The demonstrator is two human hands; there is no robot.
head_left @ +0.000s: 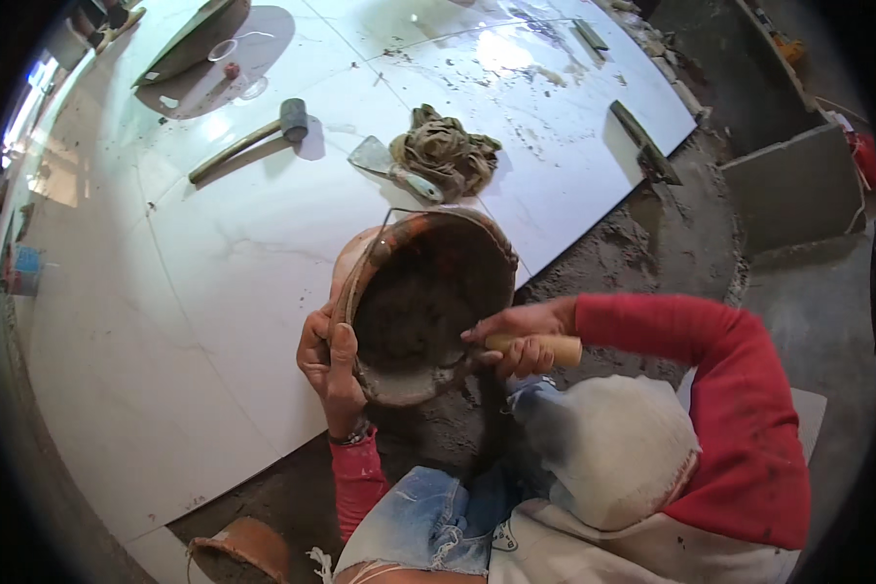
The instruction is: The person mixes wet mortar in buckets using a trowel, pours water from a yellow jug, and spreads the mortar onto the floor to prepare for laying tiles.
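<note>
A mortar-smeared orange bucket (350, 261) tilts toward me at the middle, with dark wet mortar (409, 307) inside it. My left hand (333, 368) grips its left rim, thumb on the near side and fingers around the outer wall. At the opposite side of the rim, my right hand (530, 326) is closed round the pale wooden handle (562, 350) of a trowel. The trowel's blade is mostly hidden against the bucket's near right edge. Beyond the bucket, a crumpled muddy rag (445, 154) lies against a putty knife (370, 156) on the white tiles.
Large white floor tiles (234, 321) spread left and ahead. A rubber mallet (293, 121) lies farther off, and a muddy float (642, 141) rests near the tile edge. Wet mortar (603, 253) covers the ground at right. A smaller orange bucket (253, 547) sits lower left.
</note>
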